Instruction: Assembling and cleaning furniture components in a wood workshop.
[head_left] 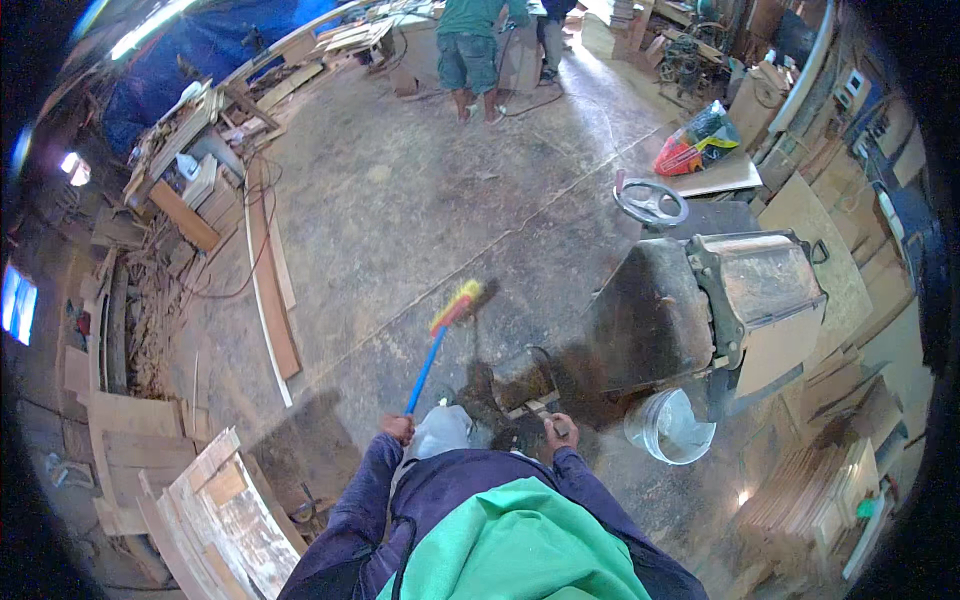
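Observation:
My left hand (pixel 398 430) is closed around the blue handle of a broom (pixel 428 368). The broom's red and yellow head (pixel 458 306) is out in front, over the concrete floor. In my right hand (pixel 562 432) is the short handle of what looks like a dustpan (pixel 524 384), brownish and held low by my legs. Its outline blurs into the dark floor and shadow, so I cannot tell what lies in it. A translucent plastic bucket (pixel 664 428) stands to the right of my right hand.
A large machine (pixel 690 300) with a handwheel (pixel 650 203) stands on the right. Long boards (pixel 270 270) and a cable lie on the left. Stacked panels (pixel 815 490) fill the right edge. A red and black bag (pixel 697 140) lies farther back. Two people (pixel 470 55) stand at the far end.

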